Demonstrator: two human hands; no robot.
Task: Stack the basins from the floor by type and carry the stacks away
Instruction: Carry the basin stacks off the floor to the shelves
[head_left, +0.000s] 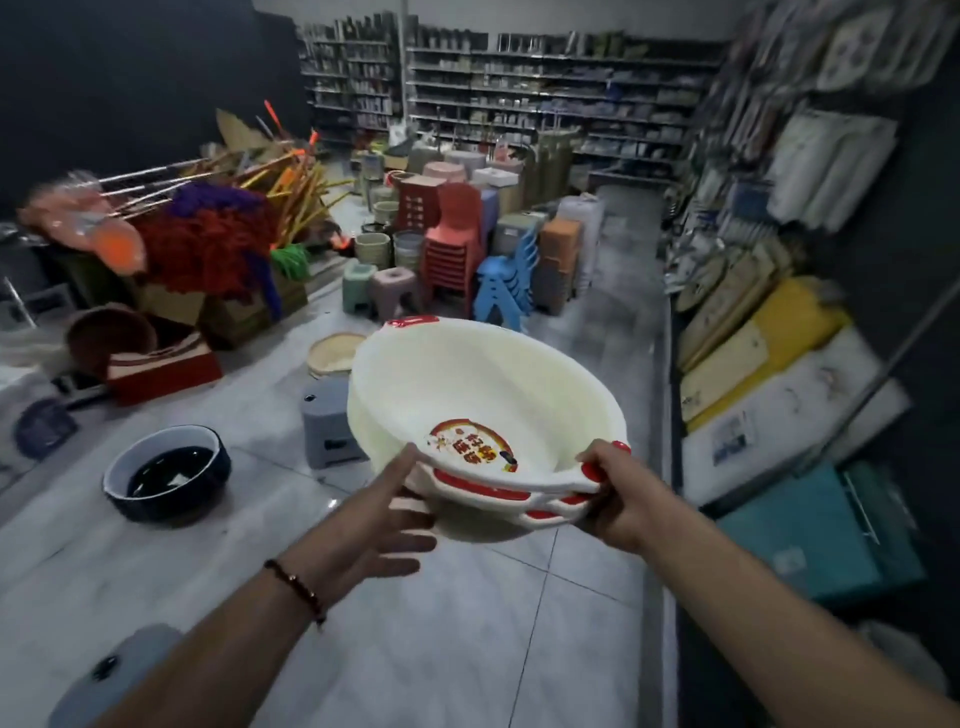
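A stack of white basins (467, 384) with red handle trims is held in the air over the tiled floor, tilted toward me, a round red label inside the top one. My right hand (615, 493) grips the near red handle of the stack, thumb on top. My left hand (384, 525) is under the near left rim, fingers straight beneath the basins and thumb against the rim. A dark blue basin (167, 470) stands on the floor to the left. A pale round basin (332, 353) lies on the floor further back.
A grey plastic stool (328, 421) stands just left of the stack, another grey stool (114, 675) at bottom left. Stacked chairs and stools (452, 249) fill the aisle ahead. Mops and brooms (208, 234) lean at left. Goods shelves (779, 312) line the right.
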